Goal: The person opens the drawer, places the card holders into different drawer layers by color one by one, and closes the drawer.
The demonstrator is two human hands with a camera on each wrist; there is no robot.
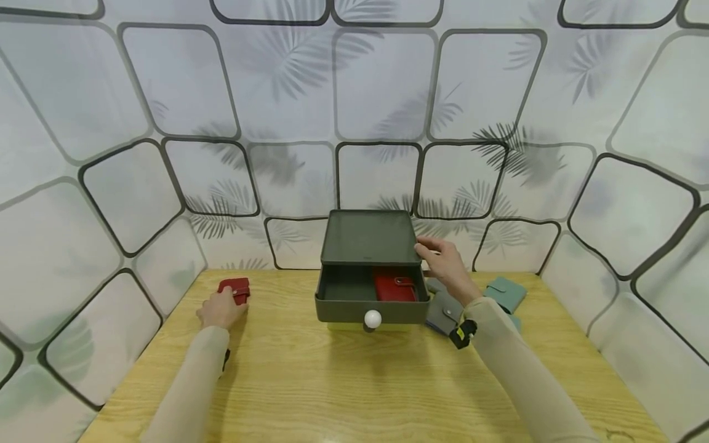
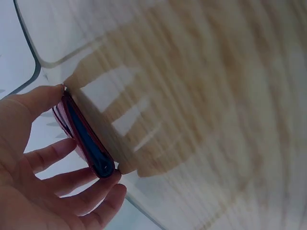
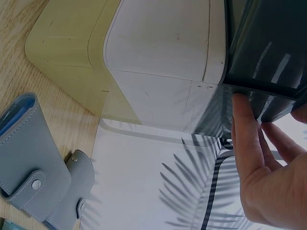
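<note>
A small red wallet [image 1: 235, 289] lies at the left of the table with my left hand [image 1: 221, 307] at it. In the left wrist view my thumb and fingertips grip the ends of this wallet [image 2: 88, 139], its folded edge toward the camera. A drawer box [image 1: 368, 237] with a dark top stands at the middle back. Its dark drawer [image 1: 346, 312] with a white knob [image 1: 373, 319] is pulled out, and another red wallet [image 1: 394, 287] lies inside at the right. My right hand [image 1: 445, 266] touches the box's upper right side with fairly straight fingers [image 3: 247, 134].
Grey wallets [image 1: 445, 312] with snap straps lie right of the box, partly behind my right forearm. Farther right lies a teal wallet [image 1: 505, 292], with another teal piece below it. The box's lower tiers [image 3: 158, 62] are white and yellow. Patterned walls [image 1: 293, 178] enclose the table [image 1: 310, 381].
</note>
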